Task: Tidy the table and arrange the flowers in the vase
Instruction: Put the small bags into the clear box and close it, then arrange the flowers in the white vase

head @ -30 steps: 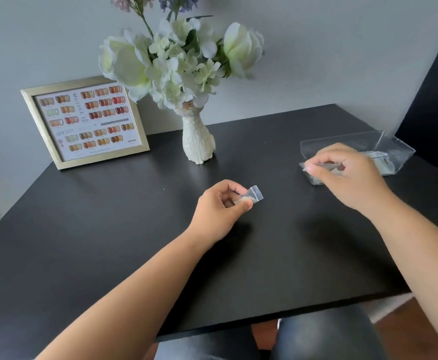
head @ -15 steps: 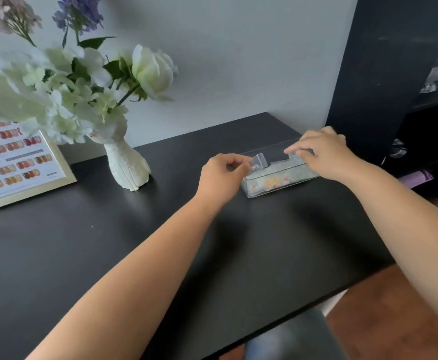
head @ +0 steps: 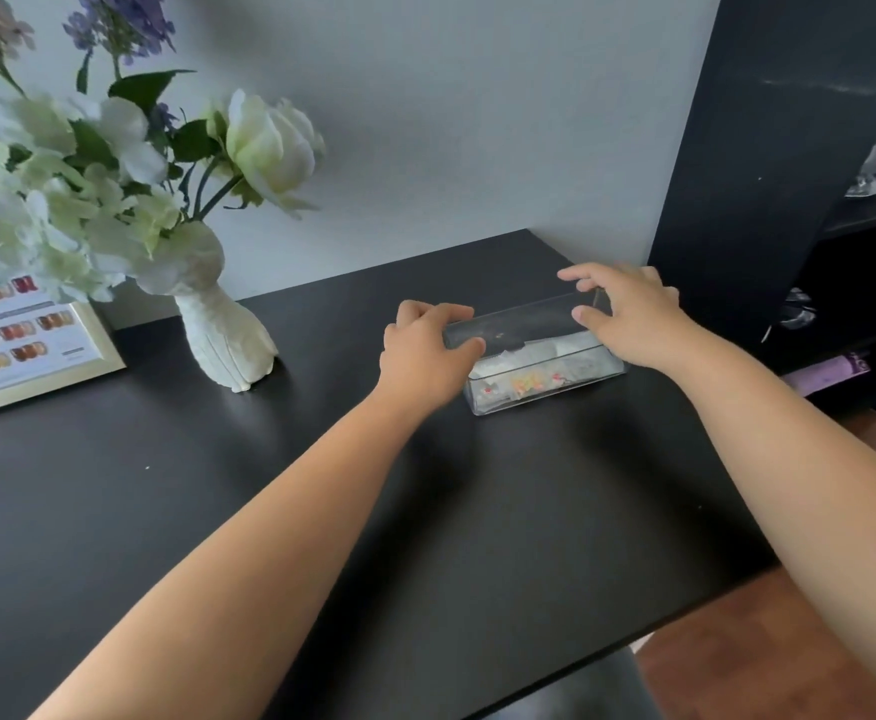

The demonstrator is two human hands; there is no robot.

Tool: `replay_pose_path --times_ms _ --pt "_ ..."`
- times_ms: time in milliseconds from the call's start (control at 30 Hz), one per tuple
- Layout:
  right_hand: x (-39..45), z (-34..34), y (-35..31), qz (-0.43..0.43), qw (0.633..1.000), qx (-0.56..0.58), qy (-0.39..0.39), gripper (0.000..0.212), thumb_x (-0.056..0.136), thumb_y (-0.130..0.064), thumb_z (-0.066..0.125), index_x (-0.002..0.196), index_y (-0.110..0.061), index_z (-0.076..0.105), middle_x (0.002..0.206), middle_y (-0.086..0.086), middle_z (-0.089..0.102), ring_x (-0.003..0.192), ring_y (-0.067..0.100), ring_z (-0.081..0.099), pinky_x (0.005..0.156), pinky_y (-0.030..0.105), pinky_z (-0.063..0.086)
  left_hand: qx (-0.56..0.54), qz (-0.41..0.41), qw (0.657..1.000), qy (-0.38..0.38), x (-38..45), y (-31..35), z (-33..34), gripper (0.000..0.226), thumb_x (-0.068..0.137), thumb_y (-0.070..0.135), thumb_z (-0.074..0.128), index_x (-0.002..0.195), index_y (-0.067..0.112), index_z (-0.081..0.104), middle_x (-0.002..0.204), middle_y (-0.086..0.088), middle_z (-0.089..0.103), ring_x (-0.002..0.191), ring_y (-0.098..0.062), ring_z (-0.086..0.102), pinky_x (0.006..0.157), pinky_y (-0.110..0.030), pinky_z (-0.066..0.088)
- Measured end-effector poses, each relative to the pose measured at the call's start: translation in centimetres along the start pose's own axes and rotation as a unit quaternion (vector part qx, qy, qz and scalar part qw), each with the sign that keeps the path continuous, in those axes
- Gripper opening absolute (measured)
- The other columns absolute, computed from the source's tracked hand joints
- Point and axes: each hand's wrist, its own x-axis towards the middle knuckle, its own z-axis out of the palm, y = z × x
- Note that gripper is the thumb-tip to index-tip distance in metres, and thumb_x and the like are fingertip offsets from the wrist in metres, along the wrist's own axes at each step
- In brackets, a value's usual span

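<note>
A clear plastic box (head: 545,384) with small packets and coloured bits inside sits at the back right of the black table (head: 217,485). Its clear lid (head: 519,319) lies nearly flat over the top. My left hand (head: 425,350) grips the lid's left end between thumb and fingers. My right hand (head: 628,314) holds the lid's right end, fingers spread over it. A white vase (head: 222,335) with white and purple flowers (head: 113,163) stands at the back left, well apart from both hands.
A gold-framed nail colour chart (head: 20,345) leans against the wall at the far left. A black shelf unit (head: 789,174) with small items rises right beside the box. The table's front edge runs lower right, with a dark stool (head: 581,688) below.
The small clear packet my left hand held is gone from it. Both hands moved onto the box lid, which has come down over the box. My view swung right.
</note>
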Motion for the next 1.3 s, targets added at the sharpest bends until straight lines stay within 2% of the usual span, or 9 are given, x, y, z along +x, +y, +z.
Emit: replay_pose_path --times_ms 167,267,500,667,833,933,1100,1167,1300 --pt "-1.5 1.4 1.5 0.057 0.990 0.104 0.070 0.041 0.094 -0.026 0.048 0.135 -0.032 0.048 0.141 -0.002 0.041 0.128 0.021 0.036 0.102 0.034 0.027 -0.099 -0.036 0.994 -0.030 -1.7 -1.7 0.6 0.064 0.091 0.038 0.063 0.148 0.029 0.037 0.147 0.004 0.030 0.136 -0.027 0.034 0.114 -0.044 0.032" --pt "-2.1 2.8 2.0 0.113 0.975 0.186 0.049 0.047 0.096 -0.031 0.043 0.142 -0.028 0.039 0.147 -0.004 0.039 0.131 0.016 0.039 0.103 0.032 0.030 -0.138 -0.059 0.987 -0.061 -2.8 -2.3 1.6 0.073 0.095 0.044 0.056 0.156 0.026 0.021 0.159 0.006 0.021 0.144 -0.023 0.027 0.118 -0.045 0.026" --pt "-2.1 3.7 2.4 0.142 0.957 0.238 0.080 0.045 0.097 -0.019 0.036 0.139 -0.026 0.047 0.145 -0.008 0.046 0.133 0.010 0.039 0.100 0.021 0.025 -0.159 -0.037 0.984 -0.069 -4.2 -2.6 2.9 0.075 0.099 0.048 0.045 0.158 0.023 0.006 0.152 0.008 0.029 0.133 -0.011 0.041 0.114 -0.029 0.027" --pt "-2.3 3.3 2.0 0.131 0.967 0.208 0.069 0.042 0.098 -0.027 0.039 0.140 -0.029 0.044 0.145 -0.003 0.043 0.129 0.014 0.042 0.100 0.028 0.031 -0.192 -0.042 0.977 -0.081 -4.6 -2.7 2.0 0.069 0.100 0.055 0.036 0.157 0.030 0.007 0.161 0.010 0.016 0.143 0.003 0.015 0.111 -0.021 0.013" --pt "-2.6 2.3 -0.9 0.078 0.982 0.039 0.168 0.036 0.096 -0.029 0.043 0.131 -0.027 0.052 0.143 0.003 0.041 0.131 0.028 0.030 0.105 0.050 0.027 -0.216 -0.045 0.974 -0.052 -5.9 -5.8 -1.4 0.058 0.100 0.057 0.033 0.154 0.039 0.021 0.151 0.024 0.025 0.116 0.036 0.018 0.099 -0.008 0.012" --pt "-3.1 2.9 -6.0 -0.033 0.972 0.088 0.213 0.030 0.092 -0.021 0.051 0.121 -0.026 0.060 0.137 0.001 0.046 0.126 0.025 0.032 0.102 0.038 0.025 -0.233 -0.065 0.970 0.008 -7.0 -9.6 -4.6 0.041 0.096 0.049 0.047 0.137 0.044 0.046 0.137 0.019 0.050 0.125 0.008 0.046 0.105 -0.022 0.035" --pt "-4.7 7.8 -15.2 -0.232 0.958 0.137 0.101 0.029 0.088 -0.013 0.057 0.116 -0.019 0.063 0.128 0.001 0.050 0.116 0.017 0.042 0.096 0.018 0.032 -0.276 -0.120 0.943 0.142 -8.7 -14.9 -9.7 0.029 0.074 0.052 0.059 0.103 0.050 0.064 0.099 0.021 0.065 0.100 -0.008 0.063 0.094 -0.032 0.049" --pt "-4.8 10.5 -18.0 -0.238 0.958 0.158 0.026 0.030 0.090 -0.019 0.053 0.119 -0.024 0.058 0.128 -0.006 0.047 0.114 0.010 0.042 0.084 0.006 0.032 -0.273 -0.132 0.937 0.174 -8.6 -16.6 -11.2 0.030 0.076 0.049 0.061 0.105 0.048 0.063 0.097 0.021 0.065 0.096 -0.006 0.062 0.095 -0.032 0.050" --pt "-4.2 15.8 -21.5 -0.166 0.954 0.223 -0.111 0.034 0.092 -0.026 0.049 0.126 -0.033 0.051 0.124 -0.017 0.042 0.108 0.007 0.049 0.080 0.016 0.039 -0.272 -0.155 0.925 0.217 -7.3 -18.9 -13.7 0.025 0.084 0.040 0.062 0.107 0.049 0.059 0.108 0.016 0.065 0.098 -0.004 0.063 0.092 -0.028 0.049"
